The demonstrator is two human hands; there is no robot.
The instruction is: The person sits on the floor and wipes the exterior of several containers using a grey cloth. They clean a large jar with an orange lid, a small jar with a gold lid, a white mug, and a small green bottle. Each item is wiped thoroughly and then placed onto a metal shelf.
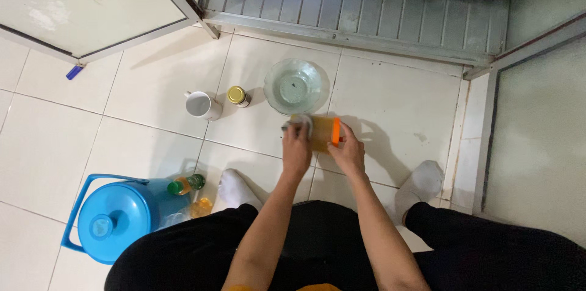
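Both hands hold a yellow plastic jar (321, 132) with an orange lid, low over the tiled floor (390, 108): left hand (296, 147) grips its left end, right hand (349, 152) its lid end. A glass bowl (293, 86) sits just beyond.

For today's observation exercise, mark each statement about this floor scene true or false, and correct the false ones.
1. Both hands are on the yellow jar with an orange lid. True: the left hand and right hand both grip it.
2. The glass bowl sits beyond the jar. True.
3. The white mug lies on its side. False: it stands upright.
4. The blue lidded bucket is to the person's right. False: it is to their left.
5. A small gold-capped jar stands beside the mug. True.
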